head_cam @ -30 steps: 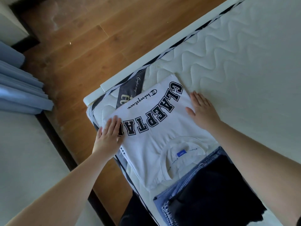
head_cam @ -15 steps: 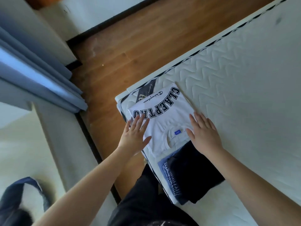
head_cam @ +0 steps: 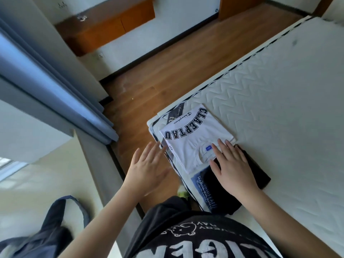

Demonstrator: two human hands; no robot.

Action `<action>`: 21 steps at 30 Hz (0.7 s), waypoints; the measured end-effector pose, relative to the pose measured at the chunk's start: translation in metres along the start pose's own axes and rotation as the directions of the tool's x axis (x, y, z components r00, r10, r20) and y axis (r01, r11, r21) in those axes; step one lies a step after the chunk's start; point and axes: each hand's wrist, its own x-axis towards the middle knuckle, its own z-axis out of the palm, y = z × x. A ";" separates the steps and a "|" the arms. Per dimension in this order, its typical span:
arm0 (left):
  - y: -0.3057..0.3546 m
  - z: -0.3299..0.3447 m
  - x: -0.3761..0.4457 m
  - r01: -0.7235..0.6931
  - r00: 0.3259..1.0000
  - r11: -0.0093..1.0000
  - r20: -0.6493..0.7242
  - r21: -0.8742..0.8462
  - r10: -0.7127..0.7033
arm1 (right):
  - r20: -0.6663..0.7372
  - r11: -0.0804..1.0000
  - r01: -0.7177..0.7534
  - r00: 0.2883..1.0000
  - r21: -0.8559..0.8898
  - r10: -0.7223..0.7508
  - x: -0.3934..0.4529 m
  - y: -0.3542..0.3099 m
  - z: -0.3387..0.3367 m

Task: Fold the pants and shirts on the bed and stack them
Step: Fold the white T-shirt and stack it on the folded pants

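A folded white T-shirt (head_cam: 193,140) with black arched lettering lies at the corner of the white quilted mattress (head_cam: 275,101). Directly beside it, nearer to me, sits a folded pile of a black garment (head_cam: 260,174) on top of blue jeans (head_cam: 200,183). My right hand (head_cam: 232,167) lies flat, fingers spread, across the black garment with its fingertips on the shirt's collar. My left hand (head_cam: 147,169) hovers open off the mattress edge, over the floor, fingertips close to the shirt's left side.
The mattress corner borders a wooden floor (head_cam: 167,71). Blue curtains (head_cam: 46,81) hang at the left. A wooden wall cabinet (head_cam: 111,28) stands at the far wall. A dark blue bag (head_cam: 55,226) lies at the lower left.
My left hand has lifted off the shirt and drawn back past the bed edge. My right hand has slid from the shirt's side onto the black garment. The camera has pulled back.
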 end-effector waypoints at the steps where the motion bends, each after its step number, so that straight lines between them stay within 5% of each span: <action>1: 0.000 0.000 0.000 -0.003 1.000 1.000 -0.004 -0.004 0.003 | -0.007 1.000 -0.004 1.000 -0.006 0.004 -0.002 -0.003 -0.003; 9: 0.003 -0.027 0.022 -0.167 0.981 0.985 -0.092 0.041 0.170 | 0.004 0.990 -0.095 0.995 -0.102 0.096 -0.016 -0.029 -0.020; 21: 0.008 -0.058 0.064 -0.561 0.777 0.818 -0.262 0.125 0.573 | -0.013 0.867 -0.478 0.877 -0.143 0.481 -0.048 -0.075 -0.039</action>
